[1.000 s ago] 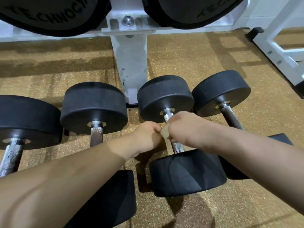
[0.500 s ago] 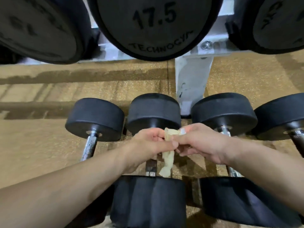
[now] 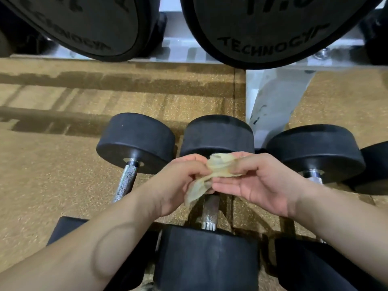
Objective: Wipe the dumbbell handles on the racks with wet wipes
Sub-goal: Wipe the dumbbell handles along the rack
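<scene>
- I see the wet wipe (image 3: 218, 171) held just above the middle dumbbell handle (image 3: 210, 211), probably being refolded for a cleaner face.
- My left grip (image 3: 178, 183) and right grip (image 3: 258, 183) each pinch its crumpled edges.
- More dumbbells (image 3: 136, 141) lie alongside.

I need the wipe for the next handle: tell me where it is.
Head view, centre: the wet wipe is pinched between the left hand and the right hand, held over the middle dumbbell handle.
</scene>
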